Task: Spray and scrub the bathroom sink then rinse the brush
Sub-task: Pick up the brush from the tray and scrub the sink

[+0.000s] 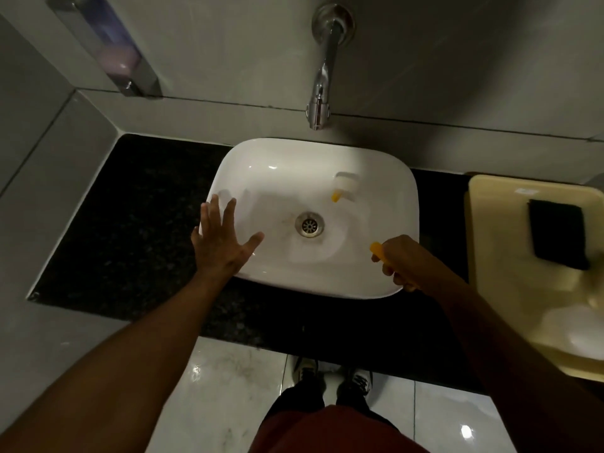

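your left hand (225, 237) lies spread, fingers fanned, over the left rim of the white countertop basin (397, 194), thumb reaching toward the drain (309, 225) just to its right; whether the palm presses the porcelain or floats above it cannot be told. your right hand (408, 263) is curled tight around an orange handle (376, 248) at the basin's near right corner, with only the stub of that handle poking out past your knuckles; the rest of the tool is hidden in your grip, so whether it is the brush or the sprayer cannot be told. ahead of that hand, on the basin's far inner wall, a pale shape with an orange tip (343, 189) shows, likely a reflection on the glaze. beyond both hands a chrome wall spout (322, 76) hangs over the basin's back edge. far ahead of your left hand, a wall-mounted soap dispenser (121, 60) holds pinkish liquid. to the right of your right hand, well apart, a cream plastic tub (490, 223) sits on the black granite counter (137, 207) with a dark scouring pad (557, 233) inside. below your hands, two sneakers (333, 376) stand on glossy floor tile.
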Motion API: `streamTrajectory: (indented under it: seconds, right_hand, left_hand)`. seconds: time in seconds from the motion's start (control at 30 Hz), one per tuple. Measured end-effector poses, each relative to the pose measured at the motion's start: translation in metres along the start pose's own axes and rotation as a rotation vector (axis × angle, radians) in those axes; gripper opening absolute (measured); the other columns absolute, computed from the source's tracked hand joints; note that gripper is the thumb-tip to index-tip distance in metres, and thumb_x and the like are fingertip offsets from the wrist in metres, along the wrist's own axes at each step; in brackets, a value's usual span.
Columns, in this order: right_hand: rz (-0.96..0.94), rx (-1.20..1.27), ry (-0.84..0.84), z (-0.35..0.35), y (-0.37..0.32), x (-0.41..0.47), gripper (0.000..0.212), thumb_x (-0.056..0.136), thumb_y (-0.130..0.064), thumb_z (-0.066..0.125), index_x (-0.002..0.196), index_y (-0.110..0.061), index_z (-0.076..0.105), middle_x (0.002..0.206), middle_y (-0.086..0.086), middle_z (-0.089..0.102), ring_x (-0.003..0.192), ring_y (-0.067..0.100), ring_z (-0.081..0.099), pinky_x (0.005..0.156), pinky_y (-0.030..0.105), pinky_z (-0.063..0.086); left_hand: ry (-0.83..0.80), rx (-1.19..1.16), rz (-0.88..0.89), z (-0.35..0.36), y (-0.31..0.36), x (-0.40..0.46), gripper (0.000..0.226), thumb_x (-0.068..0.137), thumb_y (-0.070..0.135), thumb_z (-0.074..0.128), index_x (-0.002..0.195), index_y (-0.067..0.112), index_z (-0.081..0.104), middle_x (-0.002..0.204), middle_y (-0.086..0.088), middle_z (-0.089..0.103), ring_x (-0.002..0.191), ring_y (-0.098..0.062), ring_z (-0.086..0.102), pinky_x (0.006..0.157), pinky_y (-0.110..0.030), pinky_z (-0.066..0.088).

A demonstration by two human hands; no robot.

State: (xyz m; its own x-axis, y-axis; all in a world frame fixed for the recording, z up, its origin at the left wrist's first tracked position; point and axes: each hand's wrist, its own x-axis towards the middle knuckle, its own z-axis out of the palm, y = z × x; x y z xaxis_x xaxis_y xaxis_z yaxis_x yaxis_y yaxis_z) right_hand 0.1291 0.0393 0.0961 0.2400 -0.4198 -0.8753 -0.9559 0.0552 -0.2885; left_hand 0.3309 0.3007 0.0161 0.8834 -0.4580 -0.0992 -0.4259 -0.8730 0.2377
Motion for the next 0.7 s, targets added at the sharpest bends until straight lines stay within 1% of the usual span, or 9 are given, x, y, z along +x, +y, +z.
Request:
streamTrajectory:
  seconds: [0.07, 0.2, 0.27, 0.3, 0.4, 0.5, 0.57, 0.63, 0.7]
  right_hand:
    - [-0.077, 0.057, -0.014, 0.000, 0.001, 0.003, 0.030, 0.099, -0.034, 0.046, 0.095, -0.008, 0.060, 0.073, 0.007, 0.052, 0.052, 0.019, 0.041, 0.052, 0.026, 0.029]
    - [-0.318, 0.189, 0.026, -0.001, 0.002, 0.011, 0.030, 0.096, -0.022, 0.060, 0.114, 0.002, 0.057, 0.090, 0.016, 0.067, 0.061, 0.030, 0.069, 0.055, 0.033, 0.053]
    - [-0.307, 0.278, -0.051, 0.000, -0.004, 0.014, 0.031, 0.093, -0.016, 0.064, 0.117, -0.005, 0.048, 0.099, 0.019, 0.066, 0.063, 0.035, 0.071, 0.056, 0.040, 0.057]
    - [-0.315, 0.263, -0.066, 0.002, -0.007, 0.017, 0.033, 0.091, -0.015, 0.065, 0.116, -0.009, 0.045, 0.100, 0.018, 0.067, 0.058, 0.033, 0.068, 0.051, 0.036, 0.054]
    - [-0.433, 0.049, 0.077, 0.013, -0.017, 0.027, 0.041, 0.086, -0.021, 0.071, 0.117, -0.015, 0.045, 0.096, 0.011, 0.064, 0.056, 0.022, 0.055, 0.049, 0.028, 0.043]
    - [-0.516, -0.187, 0.311, 0.026, -0.025, 0.036, 0.043, 0.084, -0.044, 0.069, 0.109, -0.010, 0.060, 0.097, 0.005, 0.061, 0.088, 0.027, 0.062, 0.074, 0.032, 0.045]
    - [-0.554, -0.261, 0.353, 0.034, -0.029, 0.040, 0.048, 0.091, -0.053, 0.054, 0.095, -0.007, 0.066, 0.092, 0.011, 0.065, 0.093, 0.034, 0.064, 0.075, 0.034, 0.043]
    - [-0.603, -0.384, 0.380, 0.040, -0.031, 0.043, 0.046, 0.096, -0.053, 0.039, 0.104, -0.013, 0.061, 0.099, 0.011, 0.065, 0.091, 0.033, 0.062, 0.072, 0.036, 0.044]
    - [-0.661, -0.475, 0.434, 0.045, -0.034, 0.043, 0.037, 0.095, -0.052, 0.039, 0.111, -0.023, 0.055, 0.100, 0.005, 0.063, 0.082, 0.028, 0.058, 0.067, 0.035, 0.042]
  left_hand:
    - [-0.008, 0.014, -0.014, 0.002, 0.000, 0.002, 0.095, 0.080, 0.076, 0.048, 0.155, 0.033, 0.008, 0.166, 0.001, -0.006, 0.154, -0.029, -0.004, 0.114, -0.065, 0.022]
    - [-0.007, 0.006, -0.026, 0.002, 0.000, 0.003, 0.091, 0.083, 0.075, 0.044, 0.155, 0.033, 0.007, 0.166, 0.003, -0.005, 0.154, -0.027, -0.005, 0.115, -0.064, 0.019]
    - [0.003, -0.007, -0.029, 0.000, 0.001, 0.003, 0.090, 0.084, 0.075, 0.042, 0.155, 0.033, 0.008, 0.167, 0.004, -0.004, 0.154, -0.026, -0.005, 0.116, -0.063, 0.018]
    - [0.006, -0.013, -0.030, 0.000, 0.001, 0.003, 0.089, 0.084, 0.075, 0.041, 0.155, 0.032, 0.009, 0.167, 0.004, -0.003, 0.154, -0.026, -0.004, 0.116, -0.063, 0.018]
    - [0.009, -0.034, -0.029, -0.001, 0.001, 0.003, 0.089, 0.083, 0.077, 0.037, 0.155, 0.030, 0.014, 0.167, 0.002, 0.004, 0.154, -0.025, -0.001, 0.115, -0.064, 0.022]
    - [0.037, -0.032, -0.012, -0.002, 0.000, 0.002, 0.090, 0.081, 0.078, 0.031, 0.154, 0.028, 0.019, 0.166, 0.001, 0.009, 0.154, -0.027, 0.003, 0.113, -0.064, 0.026]
    - [0.026, -0.010, -0.006, 0.000, -0.001, 0.003, 0.089, 0.082, 0.079, 0.030, 0.154, 0.028, 0.017, 0.166, 0.001, 0.007, 0.154, -0.027, 0.002, 0.113, -0.064, 0.025]
    - [0.018, 0.009, -0.007, 0.002, -0.001, 0.003, 0.088, 0.082, 0.079, 0.030, 0.154, 0.029, 0.017, 0.166, 0.001, 0.006, 0.154, -0.027, 0.001, 0.112, -0.064, 0.025]
    - [0.019, 0.017, -0.008, 0.003, -0.002, 0.004, 0.088, 0.083, 0.078, 0.029, 0.154, 0.029, 0.017, 0.166, 0.001, 0.006, 0.154, -0.027, 0.001, 0.112, -0.064, 0.025]
